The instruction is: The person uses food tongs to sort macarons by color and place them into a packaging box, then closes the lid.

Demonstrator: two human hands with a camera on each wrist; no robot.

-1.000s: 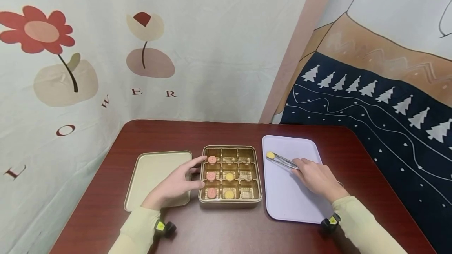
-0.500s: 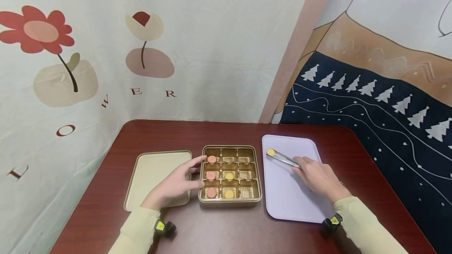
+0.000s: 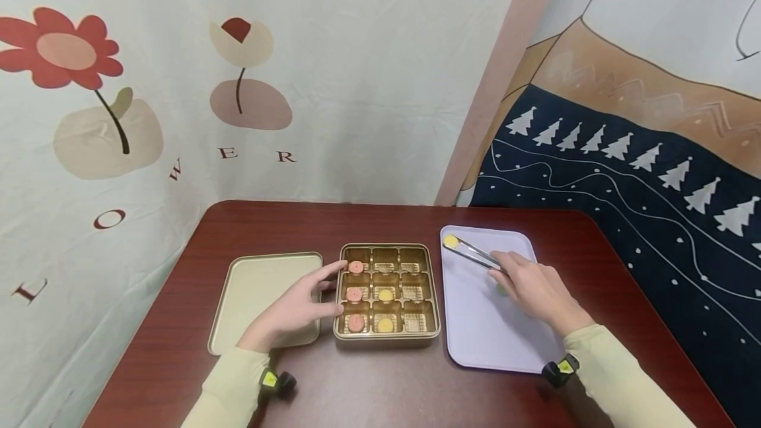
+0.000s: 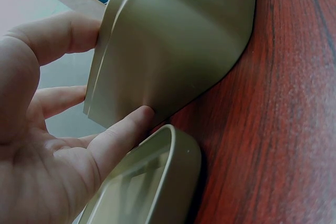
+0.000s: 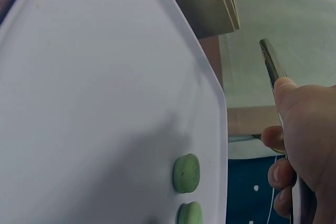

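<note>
My right hand [image 3: 538,292] grips metal tongs [image 3: 475,255] over the lavender tray [image 3: 484,349]. At the tongs' tip is a yellow macaron [image 3: 452,242], near the tray's far left corner. Two green macarons [image 5: 187,173] lie on the tray in the right wrist view; from the head, the hand hides most of them. My left hand [image 3: 297,309] rests its outstretched fingers against the left side of the gold tin [image 3: 388,343]. Inside its divided insert, three pink macarons [image 3: 355,294] fill the left column. Two yellow macarons [image 3: 386,325] sit in the middle column's centre and front compartments.
A pale gold lid [image 3: 255,283] lies on the dark red table [image 3: 404,388] left of the tin, partly under my left hand. The tray stands close to the tin's right side. Printed cloth [image 3: 368,84] hangs behind the table.
My right hand and the tongs have shifted slightly away from me, with the yellow macaron going along at their tip. A green macaron now shows beneath the hand. The left hand stays put.
</note>
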